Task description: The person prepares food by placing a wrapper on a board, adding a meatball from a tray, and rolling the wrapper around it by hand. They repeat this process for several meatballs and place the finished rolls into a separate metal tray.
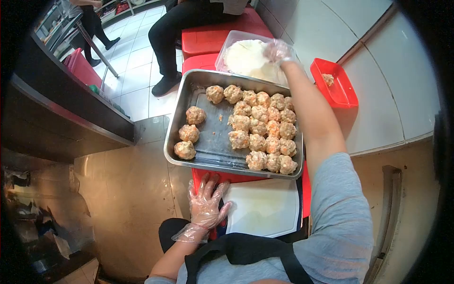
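Note:
My right hand, in a clear plastic glove, reaches over the metal tray to a stack of round white dough wrappers in a clear plastic container. Its fingers are at the wrappers' right side, too blurred to show a grip. My left hand, gloved too, is spread open beside the left edge of a white cutting board, holding nothing. Between the hands lies the metal tray with several rows of meatballs, lumpy with orange bits. A few more meatballs line its left side.
A red tub with a bit of filling stands by the tiled wall on the right. Red stools are behind the tray, one with a seated person. Another person stands far left, near a dark counter.

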The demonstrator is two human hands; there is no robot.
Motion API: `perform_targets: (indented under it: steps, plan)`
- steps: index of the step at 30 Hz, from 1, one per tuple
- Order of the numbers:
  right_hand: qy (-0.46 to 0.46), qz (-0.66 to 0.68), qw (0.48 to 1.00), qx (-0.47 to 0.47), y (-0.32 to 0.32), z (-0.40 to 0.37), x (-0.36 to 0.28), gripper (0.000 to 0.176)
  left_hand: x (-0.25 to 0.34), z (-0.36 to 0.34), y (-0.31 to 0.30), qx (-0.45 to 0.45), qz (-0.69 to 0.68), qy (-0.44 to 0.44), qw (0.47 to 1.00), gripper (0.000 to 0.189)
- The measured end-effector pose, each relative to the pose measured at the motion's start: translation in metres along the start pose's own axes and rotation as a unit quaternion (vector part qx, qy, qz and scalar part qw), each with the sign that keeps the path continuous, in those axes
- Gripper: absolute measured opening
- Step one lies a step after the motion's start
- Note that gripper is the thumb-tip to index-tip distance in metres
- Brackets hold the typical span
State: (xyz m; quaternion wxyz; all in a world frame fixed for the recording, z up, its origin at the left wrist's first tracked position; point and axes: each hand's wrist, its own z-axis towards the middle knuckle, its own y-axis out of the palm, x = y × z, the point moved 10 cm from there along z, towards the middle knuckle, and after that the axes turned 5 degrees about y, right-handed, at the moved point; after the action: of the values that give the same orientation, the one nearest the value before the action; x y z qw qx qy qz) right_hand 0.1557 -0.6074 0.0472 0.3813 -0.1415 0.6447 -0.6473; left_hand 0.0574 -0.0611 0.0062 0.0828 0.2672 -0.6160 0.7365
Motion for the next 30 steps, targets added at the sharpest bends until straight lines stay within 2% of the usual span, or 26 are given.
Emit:
perform_targets:
  steps: [1, 3, 4, 6, 9, 12, 13, 16, 17, 18, 20, 22, 24, 25, 28, 29, 30]
  plan:
    - [0.045, 0.272, 0.96, -0.051, -0.046, -0.027, -0.032, 0.014, 0.001, 0.0, 0.0, 0.002, -0.002, 0.0, 1.0, 0.062]
    - [-0.025, 0.475, 0.876, -0.083, -0.08, -0.024, -0.064, 0.019, 0.001, -0.001, 0.0, 0.013, 0.002, 0.002, 1.0, 0.062]
    - [-0.053, 0.484, 0.87, -0.08, -0.106, -0.036, -0.086, 0.021, 0.001, -0.002, 0.0, 0.02, 0.004, 0.003, 1.0, 0.062]
    - [-0.134, 0.466, 0.871, -0.076, -0.159, -0.066, -0.129, 0.012, 0.003, -0.003, -0.002, 0.022, 0.014, 0.009, 1.0, 0.063]
    - [-0.249, 0.187, 0.937, -0.16, -0.203, -0.12, -0.189, 0.008, 0.004, -0.005, -0.002, 0.024, 0.027, 0.013, 0.999, 0.064]
    - [-0.369, 0.159, 0.906, -0.135, -0.243, -0.202, -0.228, 0.009, 0.003, -0.01, 0.001, 0.028, 0.033, 0.009, 0.999, 0.063]
    - [-0.317, 0.245, 0.876, -0.268, -0.234, -0.211, -0.221, 0.014, 0.002, -0.012, 0.003, 0.035, 0.039, 0.004, 0.999, 0.064]
    - [-0.382, 0.013, 0.912, -0.147, -0.264, -0.273, -0.229, 0.024, 0.005, -0.017, -0.006, 0.094, 0.036, 0.01, 0.995, 0.068]
    - [-0.312, 0.043, 0.93, -0.192, -0.264, -0.283, -0.218, 0.023, 0.013, -0.019, -0.015, 0.114, 0.04, 0.025, 0.992, 0.073]
    - [-0.33, 0.031, 0.926, -0.183, -0.273, -0.301, -0.222, 0.022, 0.024, -0.022, -0.028, 0.146, 0.014, 0.047, 0.988, 0.08]
    - [-0.364, 0.009, 0.917, -0.166, -0.289, -0.34, -0.228, 0.02, 0.049, -0.021, -0.047, 0.198, -0.103, 0.057, 0.973, 0.091]
    - [-0.321, 0.036, 0.926, -0.194, -0.296, -0.375, -0.23, 0.018, 0.075, -0.012, -0.057, 0.225, -0.232, 0.068, 0.944, 0.108]
    - [-0.276, 0.099, 0.924, -0.247, -0.301, -0.403, -0.234, 0.023, 0.111, 0.001, -0.066, 0.178, -0.403, 0.047, 0.897, 0.126]
    - [-0.283, 0.069, 0.926, -0.242, -0.304, -0.42, -0.24, 0.025, 0.129, 0.004, -0.074, 0.194, -0.396, 0.071, 0.895, 0.12]
    - [-0.257, 0.307, 0.857, -0.325, -0.296, -0.455, -0.234, 0.028, 0.177, 0.015, -0.088, 0.158, -0.48, 0.118, 0.855, 0.088]
    - [-0.268, 0.256, 0.889, -0.27, -0.289, -0.456, -0.221, 0.024, 0.189, 0.016, -0.087, 0.128, -0.525, 0.128, 0.831, 0.077]
    - [-0.27, 0.28, 0.893, -0.225, -0.285, -0.464, -0.213, 0.023, 0.188, 0.021, -0.069, 0.093, -0.627, 0.105, 0.767, 0.067]
